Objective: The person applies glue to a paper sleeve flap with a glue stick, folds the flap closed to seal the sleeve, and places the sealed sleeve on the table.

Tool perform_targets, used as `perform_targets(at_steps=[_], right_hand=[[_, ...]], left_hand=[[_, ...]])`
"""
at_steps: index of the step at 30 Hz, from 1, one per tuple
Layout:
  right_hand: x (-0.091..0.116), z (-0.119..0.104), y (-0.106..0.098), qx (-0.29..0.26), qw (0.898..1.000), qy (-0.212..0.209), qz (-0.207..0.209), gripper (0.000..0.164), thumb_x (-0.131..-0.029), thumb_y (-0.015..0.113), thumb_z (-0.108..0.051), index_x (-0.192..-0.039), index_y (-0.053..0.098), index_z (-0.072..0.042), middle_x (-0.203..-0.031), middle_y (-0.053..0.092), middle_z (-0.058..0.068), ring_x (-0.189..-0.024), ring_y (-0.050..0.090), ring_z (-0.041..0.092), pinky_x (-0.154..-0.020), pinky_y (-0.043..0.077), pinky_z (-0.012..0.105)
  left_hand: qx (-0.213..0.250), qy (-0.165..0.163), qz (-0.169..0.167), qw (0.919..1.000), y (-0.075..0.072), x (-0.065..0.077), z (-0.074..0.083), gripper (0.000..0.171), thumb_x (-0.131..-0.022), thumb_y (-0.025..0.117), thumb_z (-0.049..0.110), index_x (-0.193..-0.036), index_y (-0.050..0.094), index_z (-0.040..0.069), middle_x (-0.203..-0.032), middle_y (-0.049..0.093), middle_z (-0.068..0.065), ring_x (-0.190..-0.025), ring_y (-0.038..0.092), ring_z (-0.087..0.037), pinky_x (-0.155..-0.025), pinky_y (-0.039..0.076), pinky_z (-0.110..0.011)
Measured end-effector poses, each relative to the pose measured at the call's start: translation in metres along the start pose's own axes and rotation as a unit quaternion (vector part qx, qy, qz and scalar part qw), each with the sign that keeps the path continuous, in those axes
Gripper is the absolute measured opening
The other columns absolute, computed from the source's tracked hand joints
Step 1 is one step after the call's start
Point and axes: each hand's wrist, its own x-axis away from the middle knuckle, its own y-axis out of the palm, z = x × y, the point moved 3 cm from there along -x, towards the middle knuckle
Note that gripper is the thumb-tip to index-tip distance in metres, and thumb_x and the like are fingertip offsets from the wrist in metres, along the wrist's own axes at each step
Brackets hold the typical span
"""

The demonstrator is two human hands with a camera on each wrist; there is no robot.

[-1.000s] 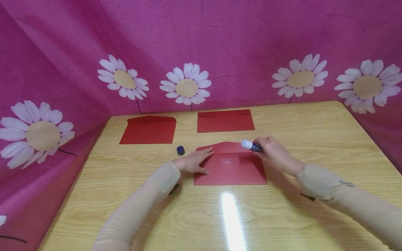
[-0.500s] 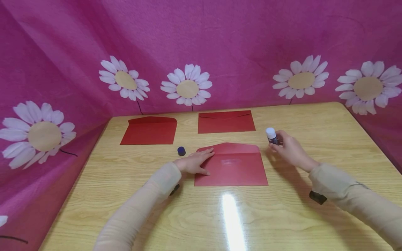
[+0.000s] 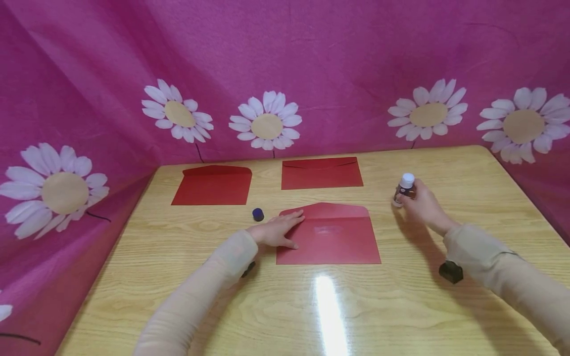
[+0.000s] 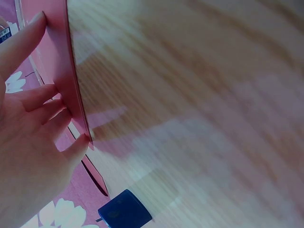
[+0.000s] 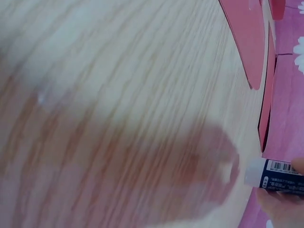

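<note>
In the head view my left hand (image 3: 277, 232) lies flat with spread fingers on the left side of a red envelope (image 3: 334, 242), its flap raised toward the back and a faint shiny patch near its middle. My right hand (image 3: 423, 205) grips a glue stick (image 3: 403, 189), white end up, just above or on the table right of the envelope. Its dark blue label with a barcode shows in the right wrist view, where thumb and fingers (image 5: 280, 206) pinch the tube. A small blue cap (image 3: 258, 214) stands left of the envelope, near my left fingers.
Two more red envelopes lie farther back: one with its flap open (image 3: 213, 187) at the left, one with its flap folded down (image 3: 321, 175) in the middle. A pink curtain with daisies (image 3: 334, 74) borders the wooden table (image 3: 213, 316). A bright reflection crosses the front.
My right hand has carried the glue stick from over the envelope's flap to the right, tilting it from slanted to upright. My left hand has stayed on the envelope.
</note>
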Motion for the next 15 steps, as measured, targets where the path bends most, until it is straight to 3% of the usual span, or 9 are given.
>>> perform_targets(at_steps=[5,10,15], right_hand=[[-0.0028,0.0028,-0.0013,0.002,1.000,0.014,0.002,0.037,-0.087,0.045,0.001,-0.115,0.029,0.021,-0.110,0.044,0.037,-0.107,0.044,0.047,-0.089,0.040,0.040],[-0.0058,0.0044,-0.0005,-0.008,1.000,0.025,-0.003,0.040,-0.088,0.044,0.001,-0.118,0.026,0.022,-0.114,0.039,0.040,-0.109,0.040,0.051,-0.092,0.035,0.051],[-0.0080,0.0062,0.0007,-0.009,1.000,0.025,-0.005,0.042,-0.088,0.043,0.002,-0.119,0.024,0.023,-0.115,0.037,0.042,-0.108,0.039,0.053,-0.092,0.034,0.053]], left_hand=[[0.002,0.000,-0.001,1.0000,-0.0002,0.0002,0.0004,0.076,-0.083,0.060,0.033,-0.142,0.017,0.013,-0.149,0.005,-0.001,-0.135,0.007,-0.022,-0.108,0.007,-0.041],[0.009,-0.002,-0.001,1.0000,-0.0005,0.0007,0.0004,0.076,-0.082,0.061,0.032,-0.142,0.017,0.014,-0.149,0.006,0.000,-0.135,0.008,-0.022,-0.108,0.007,-0.041],[0.010,-0.002,-0.002,0.9999,-0.0011,0.0014,0.0005,0.077,-0.082,0.061,0.031,-0.142,0.017,0.014,-0.149,0.006,0.000,-0.135,0.007,-0.022,-0.108,0.006,-0.040]])
